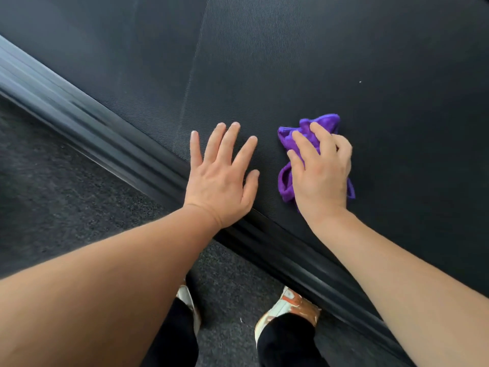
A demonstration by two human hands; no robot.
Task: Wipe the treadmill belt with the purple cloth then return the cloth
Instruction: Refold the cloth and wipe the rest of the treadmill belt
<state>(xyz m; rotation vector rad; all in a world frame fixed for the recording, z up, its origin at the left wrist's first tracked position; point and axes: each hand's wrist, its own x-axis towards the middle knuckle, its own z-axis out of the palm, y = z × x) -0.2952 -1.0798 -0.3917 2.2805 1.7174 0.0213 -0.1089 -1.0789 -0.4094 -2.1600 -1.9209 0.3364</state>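
Right hand (321, 178) grasps bunched purple cloth (287, 185) on treadmill belt (291, 62); left hand (221, 181) released, flat near side rail (79, 120); open belt far.

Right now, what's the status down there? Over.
Right hand gripping purple cloth on treadmill belt. Left hand flat on belt, bracing. Nothing in the way.

Right hand (321, 170) presses bunched purple cloth (287, 185) on treadmill belt (317, 62); left hand (221, 178) flat, apparently bracing.

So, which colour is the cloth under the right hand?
Purple. The cloth lies bunched under the right hand on the treadmill belt; the head view shows it.
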